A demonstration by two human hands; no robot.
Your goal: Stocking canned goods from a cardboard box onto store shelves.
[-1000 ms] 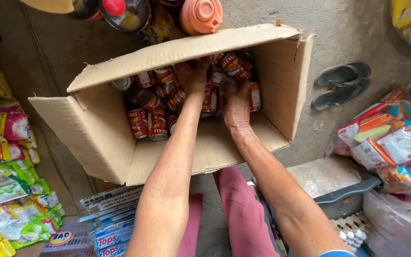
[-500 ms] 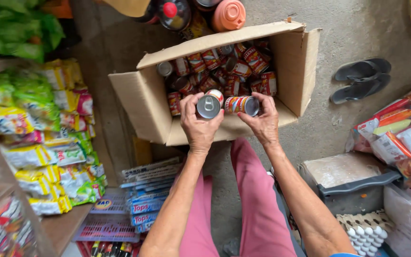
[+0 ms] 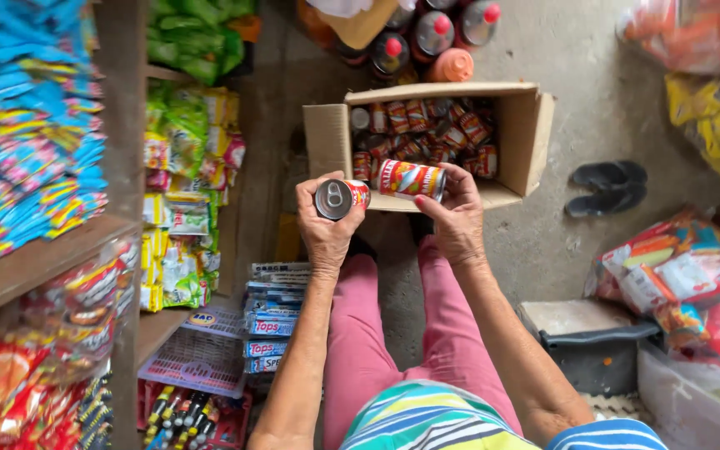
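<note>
Gripping one rigid, smooth tin can (image 3: 342, 198) per hand: left hand (image 3: 325, 227), right hand (image 3: 457, 218) clamping second can (image 3: 411, 179) around sidewalls; likely weighty, slippery.

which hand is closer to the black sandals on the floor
Right. The right hand, holding a red can sideways, is the one on the side of the black sandals. The left hand, holding another can, is farther from them, beyond the right hand.

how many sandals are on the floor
2: a dark pair of sandals side by side on the concrete floor, right of the cardboard box. None look hidden.
</note>
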